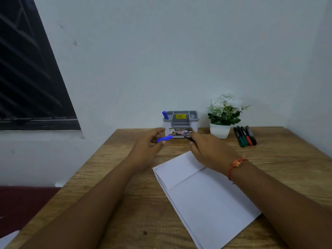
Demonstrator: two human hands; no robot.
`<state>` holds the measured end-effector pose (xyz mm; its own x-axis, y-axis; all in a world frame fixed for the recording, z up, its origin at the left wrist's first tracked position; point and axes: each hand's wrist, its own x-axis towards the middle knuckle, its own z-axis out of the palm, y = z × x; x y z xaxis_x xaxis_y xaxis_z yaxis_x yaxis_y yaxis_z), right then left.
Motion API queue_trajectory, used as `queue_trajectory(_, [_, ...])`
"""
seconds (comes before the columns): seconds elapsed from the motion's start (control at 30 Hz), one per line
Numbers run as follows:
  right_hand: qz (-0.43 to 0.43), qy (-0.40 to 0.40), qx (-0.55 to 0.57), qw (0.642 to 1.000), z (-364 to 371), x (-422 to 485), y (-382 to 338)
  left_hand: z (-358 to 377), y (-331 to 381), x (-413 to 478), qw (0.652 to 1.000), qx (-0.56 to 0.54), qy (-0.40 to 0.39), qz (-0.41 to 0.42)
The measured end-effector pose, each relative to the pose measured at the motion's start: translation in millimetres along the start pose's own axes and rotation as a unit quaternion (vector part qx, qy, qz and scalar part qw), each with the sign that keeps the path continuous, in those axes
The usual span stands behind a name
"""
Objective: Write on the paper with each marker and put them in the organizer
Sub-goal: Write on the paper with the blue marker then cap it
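The left hand [150,141], near the middle of the frame, pinches a blue cap [164,139] in its fingertips. The right hand [210,150] beside it is closed around a dark marker [189,138], tip toward the cap. The marker looks light, hard and smooth, so I think holding its middle works best. Below lies the paper [206,194], thin and floppy. Behind the hands stands the organizer [180,121] with one blue marker [164,115] inside. Four more markers [245,136] lie at right.

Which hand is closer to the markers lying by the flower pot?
The right hand. It sits just left of the markers on the table, holding a dark marker body. The left hand is farther left, holding a blue cap.
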<state>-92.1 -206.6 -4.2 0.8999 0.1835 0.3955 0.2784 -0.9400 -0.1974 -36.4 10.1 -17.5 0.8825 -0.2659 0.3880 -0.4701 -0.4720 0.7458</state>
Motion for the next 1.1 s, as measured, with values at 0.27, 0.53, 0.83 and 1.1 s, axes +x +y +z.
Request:
queue_trajectory(0.27, [-0.027, 0.007, 0.014, 1.0, -3, -3, -12, -2, -20, 10, 0.996, 0.021, 0.006, -0.091])
queue_trajectory(0.53, [-0.033, 0.011, 0.035, 0.999, 0, -7, -19, -2, -22, 11, 0.995, 0.058, -0.01, -0.075])
queue_trajectory(0.83, [-0.039, 0.016, 0.042, 0.998, 2, -7, -20, -1, -18, 8, 0.993, 0.098, -0.033, -0.048])
queue_trajectory(1.1, [-0.052, 0.031, 0.037, 0.997, 3, -8, -20, 0, -25, 11, 0.979, 0.185, -0.088, -0.022])
